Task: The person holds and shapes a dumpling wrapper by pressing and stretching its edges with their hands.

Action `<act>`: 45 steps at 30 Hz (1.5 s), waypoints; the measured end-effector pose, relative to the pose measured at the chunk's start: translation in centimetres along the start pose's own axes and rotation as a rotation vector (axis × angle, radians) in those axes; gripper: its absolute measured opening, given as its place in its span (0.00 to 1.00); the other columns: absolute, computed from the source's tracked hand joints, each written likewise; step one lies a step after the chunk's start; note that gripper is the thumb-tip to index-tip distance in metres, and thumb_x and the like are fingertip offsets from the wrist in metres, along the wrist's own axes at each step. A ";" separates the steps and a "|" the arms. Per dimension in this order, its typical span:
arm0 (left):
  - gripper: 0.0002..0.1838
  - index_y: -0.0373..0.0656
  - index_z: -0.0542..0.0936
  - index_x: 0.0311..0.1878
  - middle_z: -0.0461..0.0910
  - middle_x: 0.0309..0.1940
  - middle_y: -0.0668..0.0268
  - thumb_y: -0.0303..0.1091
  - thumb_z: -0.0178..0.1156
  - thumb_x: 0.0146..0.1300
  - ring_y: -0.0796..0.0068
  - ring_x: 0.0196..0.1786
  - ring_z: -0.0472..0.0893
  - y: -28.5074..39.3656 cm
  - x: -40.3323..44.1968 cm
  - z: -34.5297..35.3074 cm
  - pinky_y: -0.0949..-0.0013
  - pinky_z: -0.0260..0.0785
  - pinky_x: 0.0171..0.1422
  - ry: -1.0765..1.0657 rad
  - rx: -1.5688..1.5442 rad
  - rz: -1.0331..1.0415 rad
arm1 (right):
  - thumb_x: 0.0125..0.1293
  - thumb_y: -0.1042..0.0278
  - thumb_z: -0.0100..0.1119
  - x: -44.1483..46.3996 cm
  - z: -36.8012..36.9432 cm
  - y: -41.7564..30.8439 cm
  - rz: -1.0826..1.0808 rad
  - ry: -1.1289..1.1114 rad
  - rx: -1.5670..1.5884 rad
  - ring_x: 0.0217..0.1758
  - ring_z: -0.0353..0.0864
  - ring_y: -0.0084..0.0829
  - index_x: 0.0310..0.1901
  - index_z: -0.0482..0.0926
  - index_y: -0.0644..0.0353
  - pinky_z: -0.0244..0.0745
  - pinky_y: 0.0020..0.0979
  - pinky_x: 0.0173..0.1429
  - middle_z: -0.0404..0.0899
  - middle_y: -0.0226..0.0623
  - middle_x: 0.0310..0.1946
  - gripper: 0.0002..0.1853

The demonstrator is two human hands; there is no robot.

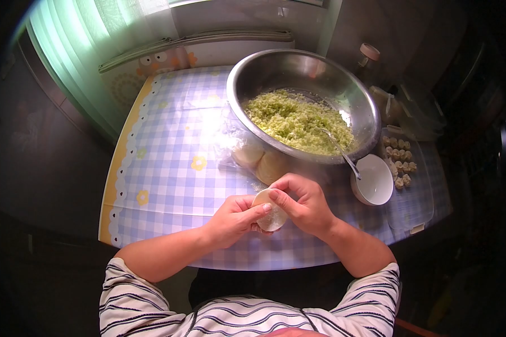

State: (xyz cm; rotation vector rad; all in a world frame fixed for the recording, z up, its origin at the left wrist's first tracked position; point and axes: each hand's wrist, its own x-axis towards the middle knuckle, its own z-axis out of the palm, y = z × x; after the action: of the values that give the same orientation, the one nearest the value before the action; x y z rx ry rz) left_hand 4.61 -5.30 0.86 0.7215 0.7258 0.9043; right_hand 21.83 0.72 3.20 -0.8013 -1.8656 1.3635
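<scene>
A round pale dumpling wrapper is held between my two hands over the near part of the table. My left hand grips its left side, the thumb lying across the face. At its upper right edge, my right hand pinches it between thumb and fingers. Just beyond my hands lie more round wrappers in a clear plastic bag. Behind them stands a large steel basin with chopped green filling. A metal spoon leans from the filling over the rim.
A white bowl stands right of the basin. Further right, a clear tray holds several small folded dumplings. A pink-capped jar is at the back right. The checked tablecloth spreads leftward, with a curtain beyond.
</scene>
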 end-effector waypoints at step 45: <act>0.15 0.35 0.74 0.47 0.77 0.40 0.61 0.37 0.51 0.66 0.73 0.42 0.78 -0.2 0.1 -0.1 0.66 0.73 0.45 -0.024 0.006 0.014 | 0.60 0.68 0.58 0.0 0.0 0.4 -0.057 -0.007 -0.029 0.30 0.74 0.23 0.30 0.78 0.64 0.69 0.25 0.35 0.76 0.35 0.27 0.08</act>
State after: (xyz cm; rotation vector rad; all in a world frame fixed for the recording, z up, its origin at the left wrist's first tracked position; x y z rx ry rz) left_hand 4.62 -5.29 0.61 0.7430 0.7032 0.9053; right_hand 21.85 0.86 2.85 -0.7531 -1.9029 1.3083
